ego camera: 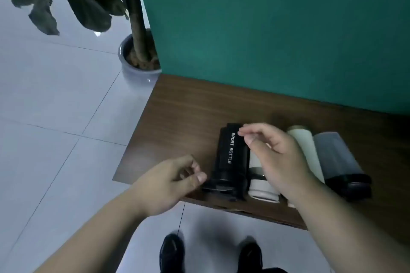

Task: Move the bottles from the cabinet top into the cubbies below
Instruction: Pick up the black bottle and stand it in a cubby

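Note:
Several bottles lie side by side on the brown cabinet top (pixel 177 117). At the left is a black bottle (pixel 230 157) marked SPORT BOTTLE, its cap toward me. Beside it lies a white bottle (pixel 263 188), mostly hidden under my right hand. Further right are a cream bottle (pixel 304 146) and a grey bottle (pixel 337 157) with a black cap. My left hand (pixel 170 179) hovers just left of the black bottle's cap, fingers loosely curled and holding nothing. My right hand (pixel 277 157) hovers over the white bottle, fingers apart, holding nothing. The cubbies are out of sight.
A green wall (pixel 277 29) rises behind the cabinet. A potted plant in a grey pot (pixel 135 71) stands on the tiled floor (pixel 55 106) by the cabinet's far left corner. My dark shoes (pixel 173 252) are below the cabinet's front edge.

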`<state>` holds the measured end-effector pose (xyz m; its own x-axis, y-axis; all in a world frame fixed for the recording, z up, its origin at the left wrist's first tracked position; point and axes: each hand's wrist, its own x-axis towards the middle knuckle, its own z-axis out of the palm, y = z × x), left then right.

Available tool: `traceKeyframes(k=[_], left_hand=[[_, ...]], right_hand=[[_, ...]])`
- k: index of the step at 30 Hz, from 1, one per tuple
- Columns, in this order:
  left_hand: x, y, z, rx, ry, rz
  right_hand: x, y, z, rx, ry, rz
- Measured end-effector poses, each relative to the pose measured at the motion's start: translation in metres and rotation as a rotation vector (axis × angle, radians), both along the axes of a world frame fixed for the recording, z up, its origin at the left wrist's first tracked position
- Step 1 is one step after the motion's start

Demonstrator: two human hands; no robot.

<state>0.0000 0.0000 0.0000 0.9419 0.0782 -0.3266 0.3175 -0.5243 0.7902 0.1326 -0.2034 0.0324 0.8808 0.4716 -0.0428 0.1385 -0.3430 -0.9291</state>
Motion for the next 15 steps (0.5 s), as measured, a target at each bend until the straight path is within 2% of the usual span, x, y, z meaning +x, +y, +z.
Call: traceKeyframes(k=[5, 10, 12, 15], left_hand=[[-0.03, -0.006, -0.065, -0.051, -0.166, 0.12], [-0.089, -0.029, -0.089, -0.097, -0.316, 0.212], [-0.118, -0.043, -0.094, -0.147, -0.356, 0.242], [-0.157, -0.064, -0.107, -0.236, -0.36, 0.289]], right_hand=[[-0.033, -0.008, -0.045, -0.113, -0.307, 0.096], [-0.078, -0.019, -0.063, -0.065, -0.44, 0.062], [-0.103, -0.027, -0.062, -0.096, -0.509, 0.043], [-0.138, -0.044, -0.07, -0.187, -0.51, 0.02]])
